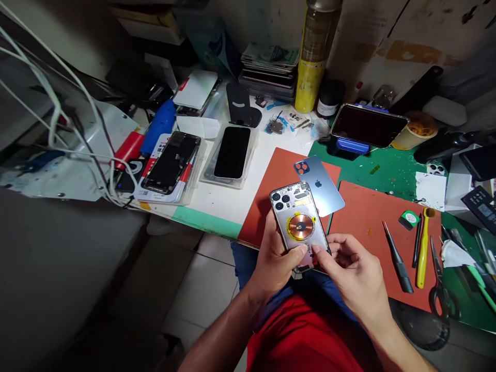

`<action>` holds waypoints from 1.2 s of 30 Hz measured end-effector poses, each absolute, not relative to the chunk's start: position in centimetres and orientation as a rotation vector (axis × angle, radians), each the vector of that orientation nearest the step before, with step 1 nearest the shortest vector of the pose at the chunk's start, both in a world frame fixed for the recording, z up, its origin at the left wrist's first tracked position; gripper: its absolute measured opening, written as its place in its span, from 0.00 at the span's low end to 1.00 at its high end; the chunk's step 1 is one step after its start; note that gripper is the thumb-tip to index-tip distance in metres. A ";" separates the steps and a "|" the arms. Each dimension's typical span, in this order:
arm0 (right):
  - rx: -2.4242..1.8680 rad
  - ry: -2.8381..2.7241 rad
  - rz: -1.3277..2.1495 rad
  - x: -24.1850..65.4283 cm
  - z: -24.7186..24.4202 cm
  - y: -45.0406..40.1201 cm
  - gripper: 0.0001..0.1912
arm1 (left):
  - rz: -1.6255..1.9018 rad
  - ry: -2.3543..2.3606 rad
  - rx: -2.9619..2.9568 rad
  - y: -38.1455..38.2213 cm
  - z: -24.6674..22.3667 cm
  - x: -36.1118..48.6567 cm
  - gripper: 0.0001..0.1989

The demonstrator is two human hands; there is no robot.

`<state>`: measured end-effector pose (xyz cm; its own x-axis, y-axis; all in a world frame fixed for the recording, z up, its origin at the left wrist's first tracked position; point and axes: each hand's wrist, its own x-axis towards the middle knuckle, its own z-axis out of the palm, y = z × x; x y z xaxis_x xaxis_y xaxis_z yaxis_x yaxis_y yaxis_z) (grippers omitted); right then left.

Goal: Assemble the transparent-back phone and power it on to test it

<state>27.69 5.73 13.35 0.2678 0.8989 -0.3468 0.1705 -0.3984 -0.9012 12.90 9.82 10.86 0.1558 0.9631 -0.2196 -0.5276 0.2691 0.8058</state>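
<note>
A smartphone with its back off is held up in front of me, showing three camera lenses and a round copper charging coil. My left hand is closed round its left side, thumb resting on the lower part. From the right, my right hand grips the lower right edge, its thumb on the inside face and fingers curled behind. Just beyond the phone, a blue-grey back glass panel with an apple logo lies on the reddish mat, partly covered by the phone.
Tweezers or a pen-like tool, a yellow brush and scissors lie to the right. A phone leans on a blue stand behind. Other phones sit at left, near a yellow spray can and white cables.
</note>
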 end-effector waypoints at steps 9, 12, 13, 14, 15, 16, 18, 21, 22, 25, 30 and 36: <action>-1.723 -0.906 1.315 28.9 13.4 5.5 0.20 | 1.117 0.778 0.672 9.2 11.8 13.2 0.40; -1.668 -0.858 1.397 29.1 13.4 5.5 0.20 | 1.095 0.788 0.657 9.0 12.2 13.1 0.43; -1.644 -0.834 1.422 29.2 13.5 5.6 0.20 | 1.088 0.790 0.647 8.9 12.4 13.1 0.44; -1.619 -0.806 1.448 29.2 13.6 5.7 0.21 | 1.079 0.788 0.634 8.9 12.7 13.1 0.44; -1.593 -0.775 1.475 29.1 13.7 5.8 0.21 | 1.074 0.782 0.617 8.9 13.0 13.2 0.44; -1.568 -0.742 1.504 29.0 13.8 6.0 0.21 | 1.070 0.772 0.595 8.9 13.4 13.2 0.43; -1.521 -0.678 1.571 28.9 14.0 6.1 0.21 | 1.054 0.746 0.530 9.1 14.3 13.4 0.41; -1.484 -0.606 1.636 28.7 14.1 6.2 0.22 | 1.005 0.704 0.457 9.6 15.5 13.8 0.38; -1.481 -0.594 1.643 28.6 14.1 6.2 0.22 | 0.994 0.697 0.452 9.8 15.8 13.9 0.37; -1.482 -0.574 1.654 28.7 14.0 6.0 0.22 | 1.003 0.712 0.458 9.9 16.3 14.2 0.36; -1.490 -0.574 1.681 28.6 14.3 5.9 0.22 | 1.030 0.842 0.472 9.5 16.6 14.2 0.32; -1.464 -0.537 1.693 28.1 14.4 5.9 0.21 | 1.089 0.875 0.477 9.6 16.7 14.2 0.34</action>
